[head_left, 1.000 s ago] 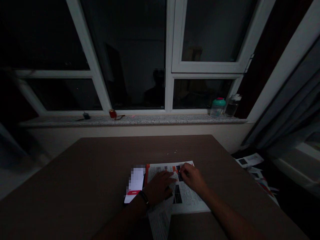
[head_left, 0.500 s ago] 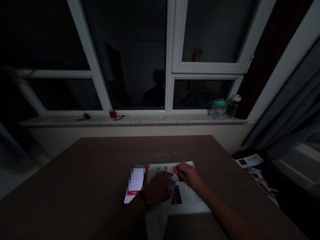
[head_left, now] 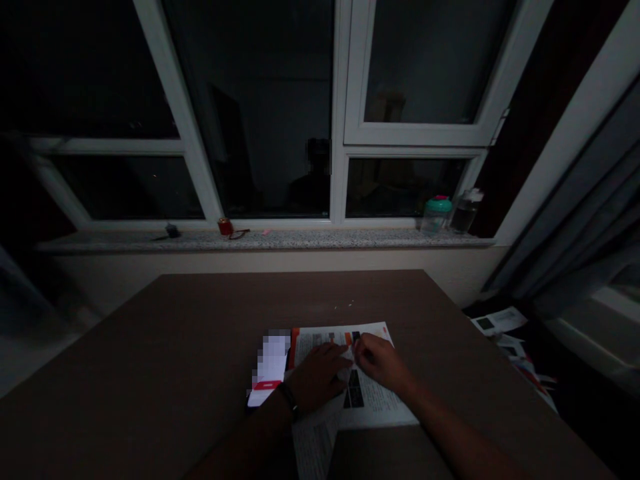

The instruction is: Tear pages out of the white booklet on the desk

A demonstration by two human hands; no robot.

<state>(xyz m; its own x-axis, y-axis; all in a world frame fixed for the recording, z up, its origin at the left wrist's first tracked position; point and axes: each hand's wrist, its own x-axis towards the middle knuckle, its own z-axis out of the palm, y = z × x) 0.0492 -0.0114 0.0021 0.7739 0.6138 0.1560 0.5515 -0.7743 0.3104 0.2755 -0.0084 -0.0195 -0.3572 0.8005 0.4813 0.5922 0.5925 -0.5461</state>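
Papers [head_left: 383, 400] and phone [head_left: 273, 360] on table [head_left: 175, 347]

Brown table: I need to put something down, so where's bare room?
Left of the phone, to the left edge of the table; also between right forearm and right edge. Crowded: printed pages, under left hand and right hand.

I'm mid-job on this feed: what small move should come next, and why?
Probably ease the right hand slightly rightward. Its curled fingers sit close beside the spread left hand over the white printed paper with orange and black blocks, so the two crowd each other; whether the right fingers hold anything is hidden.
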